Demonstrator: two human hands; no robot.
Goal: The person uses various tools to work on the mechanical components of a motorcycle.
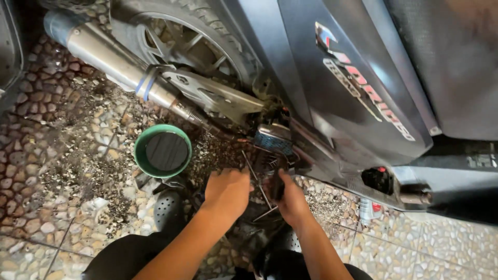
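I look down at the underside of a dark grey scooter point(358, 88). My left hand point(226, 191) is curled knuckles-up low under the engine, what it holds is hidden. My right hand point(290, 199) is closed around a dark tool handle point(277, 184) pointing up at the engine underside point(272, 142). Thin metal rods of the stand point(259, 186) cross between both hands.
A green round pan point(163, 151) with dark liquid stands on the pebble-tile floor point(78, 171) left of my hands. The silver exhaust pipe point(111, 57) and rear wheel point(192, 41) lie above it. A small can point(368, 210) stands at the right. Grit is scattered about.
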